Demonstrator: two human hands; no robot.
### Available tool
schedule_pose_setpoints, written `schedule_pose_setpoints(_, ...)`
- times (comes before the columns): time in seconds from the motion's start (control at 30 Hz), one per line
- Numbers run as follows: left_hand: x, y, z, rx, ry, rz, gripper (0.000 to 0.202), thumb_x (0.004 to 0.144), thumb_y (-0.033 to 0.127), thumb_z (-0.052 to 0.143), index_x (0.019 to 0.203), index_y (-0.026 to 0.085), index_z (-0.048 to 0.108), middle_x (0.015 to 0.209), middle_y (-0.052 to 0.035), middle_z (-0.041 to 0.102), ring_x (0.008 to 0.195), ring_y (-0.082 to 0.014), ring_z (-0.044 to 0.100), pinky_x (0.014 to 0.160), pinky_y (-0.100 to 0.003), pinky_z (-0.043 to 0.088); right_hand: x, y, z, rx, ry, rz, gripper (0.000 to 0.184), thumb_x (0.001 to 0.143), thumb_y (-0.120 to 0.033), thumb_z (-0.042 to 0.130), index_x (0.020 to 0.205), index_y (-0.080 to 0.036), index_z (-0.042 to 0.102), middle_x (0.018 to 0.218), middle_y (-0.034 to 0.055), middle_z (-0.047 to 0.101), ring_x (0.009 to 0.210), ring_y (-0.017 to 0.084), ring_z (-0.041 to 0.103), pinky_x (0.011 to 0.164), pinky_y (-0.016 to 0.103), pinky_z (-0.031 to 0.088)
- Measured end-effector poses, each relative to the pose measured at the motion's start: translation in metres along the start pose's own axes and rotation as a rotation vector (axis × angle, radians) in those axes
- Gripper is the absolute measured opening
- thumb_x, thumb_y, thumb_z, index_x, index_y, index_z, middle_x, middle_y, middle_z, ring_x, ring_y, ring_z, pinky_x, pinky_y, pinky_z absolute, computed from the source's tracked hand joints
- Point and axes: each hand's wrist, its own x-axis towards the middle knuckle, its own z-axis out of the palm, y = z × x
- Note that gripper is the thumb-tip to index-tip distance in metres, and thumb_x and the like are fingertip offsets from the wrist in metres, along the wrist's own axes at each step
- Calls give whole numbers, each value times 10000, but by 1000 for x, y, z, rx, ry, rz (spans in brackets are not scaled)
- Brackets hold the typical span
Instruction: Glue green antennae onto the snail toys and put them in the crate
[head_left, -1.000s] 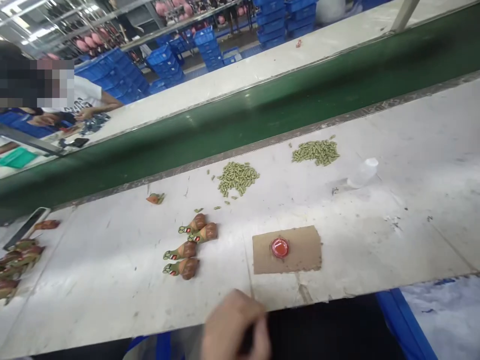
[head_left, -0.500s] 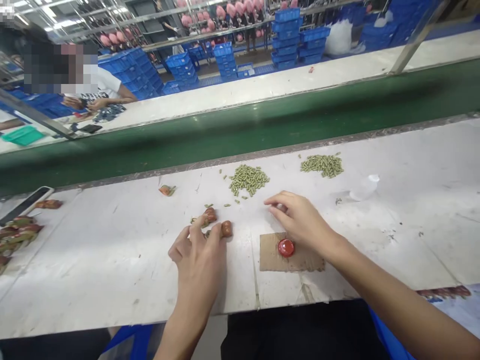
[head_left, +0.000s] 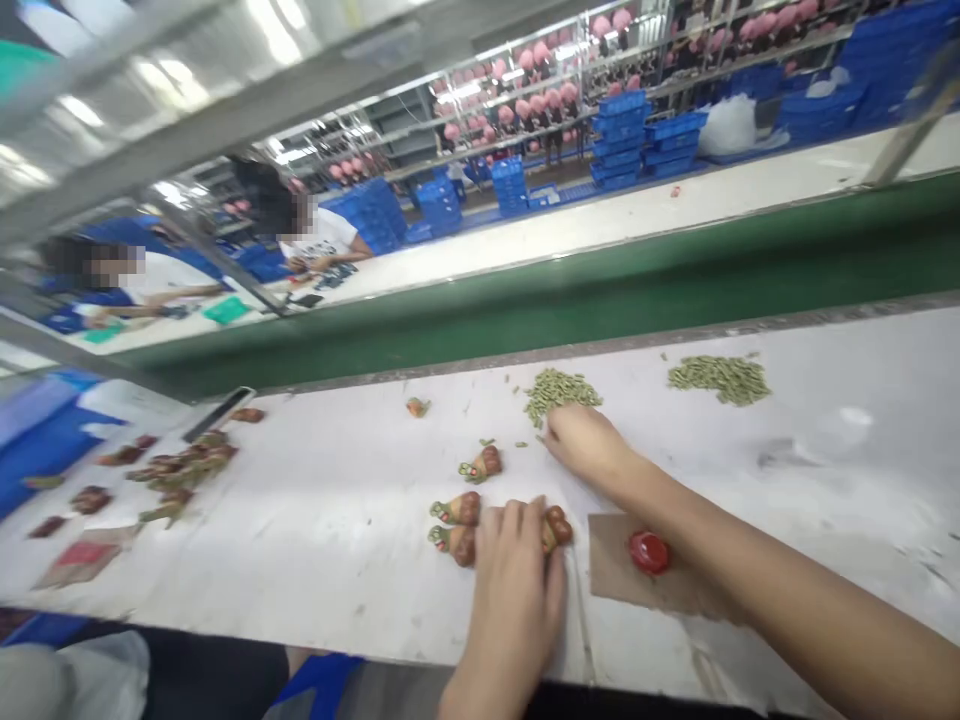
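My left hand (head_left: 514,570) lies low over the table, fingers close together, with a small brown figurine (head_left: 556,530) between its index finger and thumb. Left of it lie three similar green-and-brown figurines, one of them a little farther back (head_left: 484,463). My right hand (head_left: 589,440) is at the near edge of a pile of small green pellets (head_left: 559,388); its fingers are curled together and their tips are hidden. Under my right forearm, a round red container (head_left: 648,552) sits on a piece of cardboard (head_left: 611,570).
A second pellet pile (head_left: 720,378) lies at the back right, near a translucent bottle (head_left: 832,432). More figurines (head_left: 184,465) and a phone (head_left: 219,413) are at the left. Beyond the green strip (head_left: 525,290), two people sit at another table.
The view has turned left, so the table's things appear farther right. My right hand has reached the pellet pile and its fingers have closed. My left hand's fingers have come closer together.
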Motion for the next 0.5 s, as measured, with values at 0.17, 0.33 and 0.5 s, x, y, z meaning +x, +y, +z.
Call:
schedule_pose_setpoints(0.17,-3,11,3,-211,48,-68,189,1043,127,542,1143,236,660,1117,-96,684,1048,-292,634,958,-439,517,-15,1,-21,279,33,18,253,783,-84,722,627,-235,593,620,22,676,596,198,646,568,293,465)
schedule_pose_setpoints(0.33,-5,28,3,-1127,76,-420,242,1098,435,672,1219,267,548,1106,-58,712,914,-213,688,841,-344,569,-81,-3,-50,691,-48,130,233,881,-469,703,815,-245,697,558,-30,584,416,154,522,409,258,383)
schedule_pose_setpoints(0.5,-9,55,9,-1370,32,-465,651,764,728,1000,1125,246,754,901,-53,752,773,-189,628,735,-303,504,-157,-9,-43,1004,72,375,418,752,-617,927,748,-260,710,605,-1,576,498,151,495,474,268,418)
